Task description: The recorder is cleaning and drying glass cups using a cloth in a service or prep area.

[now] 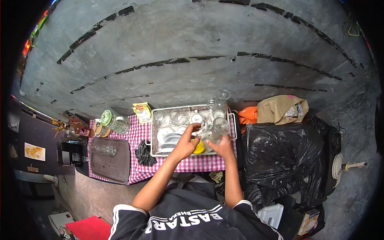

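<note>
A white wire dish rack (192,155) stands before me with glassware and crockery in it. My right hand (223,148) is at its near right part, thumb and fingers around a clear glass (221,126). Close by on the left, my left hand (186,144) has bent fingers beside the glassware; whether it grips anything is unclear. A yellow round object (199,147) shows between the hands. Plates (171,138) stand in the near left of the rack. Behind them are a glass bowl (178,116) and an upturned white cup (196,118). More glasses (218,112) crowd the far right corner.
On the checked tablecloth (138,129), left of the rack, are a dark cloth (145,153), a brown tray (111,165) with glasses (103,149), a jar (118,123) and yellow packets (142,112). Black plastic bags (282,156) rise at right. A concrete wall (180,39) stands behind.
</note>
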A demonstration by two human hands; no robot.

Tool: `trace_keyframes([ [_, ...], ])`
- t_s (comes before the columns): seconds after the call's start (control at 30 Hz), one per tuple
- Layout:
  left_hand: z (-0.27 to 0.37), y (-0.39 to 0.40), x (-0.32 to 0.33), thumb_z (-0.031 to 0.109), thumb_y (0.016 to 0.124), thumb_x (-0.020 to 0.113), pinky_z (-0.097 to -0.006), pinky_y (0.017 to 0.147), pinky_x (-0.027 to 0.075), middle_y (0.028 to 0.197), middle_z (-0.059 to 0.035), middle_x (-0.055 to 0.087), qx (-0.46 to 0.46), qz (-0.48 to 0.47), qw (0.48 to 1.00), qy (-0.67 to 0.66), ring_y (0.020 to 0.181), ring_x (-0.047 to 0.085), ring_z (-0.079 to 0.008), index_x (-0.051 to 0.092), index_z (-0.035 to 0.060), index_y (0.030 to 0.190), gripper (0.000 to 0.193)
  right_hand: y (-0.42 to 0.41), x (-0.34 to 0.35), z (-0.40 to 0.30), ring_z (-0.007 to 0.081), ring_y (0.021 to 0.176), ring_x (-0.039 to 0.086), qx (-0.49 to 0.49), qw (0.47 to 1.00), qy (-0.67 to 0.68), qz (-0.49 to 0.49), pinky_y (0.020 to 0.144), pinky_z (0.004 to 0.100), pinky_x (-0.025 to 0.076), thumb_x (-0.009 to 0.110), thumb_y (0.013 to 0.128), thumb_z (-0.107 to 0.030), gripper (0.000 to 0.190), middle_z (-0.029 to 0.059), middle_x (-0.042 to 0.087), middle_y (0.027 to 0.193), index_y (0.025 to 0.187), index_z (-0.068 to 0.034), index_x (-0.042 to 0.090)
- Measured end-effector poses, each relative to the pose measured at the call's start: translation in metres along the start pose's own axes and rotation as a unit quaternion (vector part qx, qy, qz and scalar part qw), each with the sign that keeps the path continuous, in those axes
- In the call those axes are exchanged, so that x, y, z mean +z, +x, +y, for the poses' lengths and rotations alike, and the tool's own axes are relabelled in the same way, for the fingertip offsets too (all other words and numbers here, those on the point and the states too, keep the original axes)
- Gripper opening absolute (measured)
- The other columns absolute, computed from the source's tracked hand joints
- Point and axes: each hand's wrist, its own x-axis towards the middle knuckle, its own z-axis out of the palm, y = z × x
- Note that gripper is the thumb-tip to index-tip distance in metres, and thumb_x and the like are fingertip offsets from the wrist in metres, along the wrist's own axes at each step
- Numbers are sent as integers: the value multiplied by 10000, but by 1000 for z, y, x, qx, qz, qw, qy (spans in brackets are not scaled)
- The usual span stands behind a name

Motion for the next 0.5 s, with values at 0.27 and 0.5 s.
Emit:
trace_keyframes([
  [0.27,35,-25,-18,-8,836,567,-329,862,449,998,-93,519,22,71,995,68,953,541,-192,415,30,1279,470,-38,17,-35,230,1093,565,84,909,390,-119,976,355,425,675,723,-157,614,143,576,1156,1259,29,441],
  [0.5,23,-54,-49,-41,829,548,-264,819,411,845,-22,487,-18,135,988,-70,824,485,-106,385,17,1223,430,-22,48,-61,199,1084,564,136,859,454,-193,965,327,422,657,711,-192,675,120,586,1151,1295,40,410],
])
